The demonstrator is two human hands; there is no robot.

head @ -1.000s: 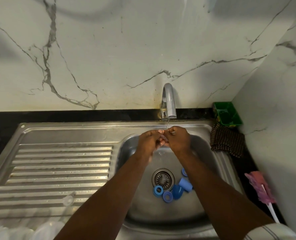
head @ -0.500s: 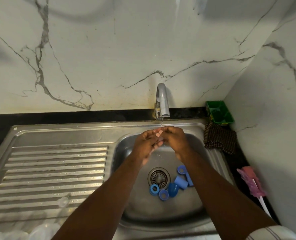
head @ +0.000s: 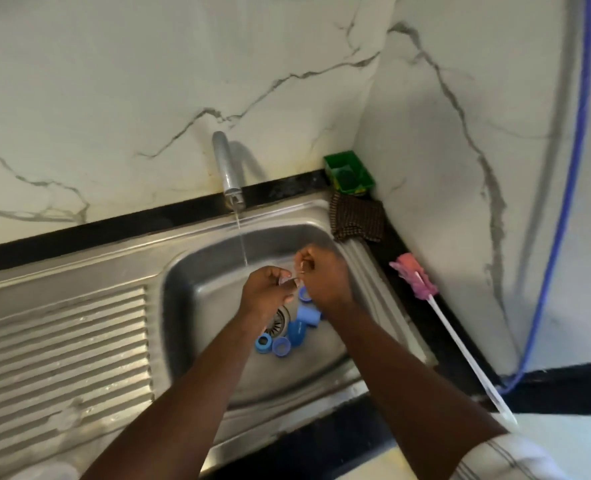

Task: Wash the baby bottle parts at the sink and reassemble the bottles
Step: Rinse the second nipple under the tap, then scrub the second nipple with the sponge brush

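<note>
Both hands are working together above the sink [head: 200,306] basin. Left hand [head: 268,292] and right hand [head: 325,282] are each pinching 1 small clear part [head: 288,280] in curled fingertips; it is too blurred to identify. The tap [head: 230,174] is running. The stream [head: 240,237] is falling at 10 o'clock from the part, just beside the left knuckles, and apparently missing the part. The left hand is lying nearer the water. Judgement: rinsing is calling for a short shift toward 10 o'clock. About 5 blue parts [head: 297,329] are lying on the basin floor at 6 o'clock from the hands, beside the drain [head: 278,318], none yet assembled.
</note>
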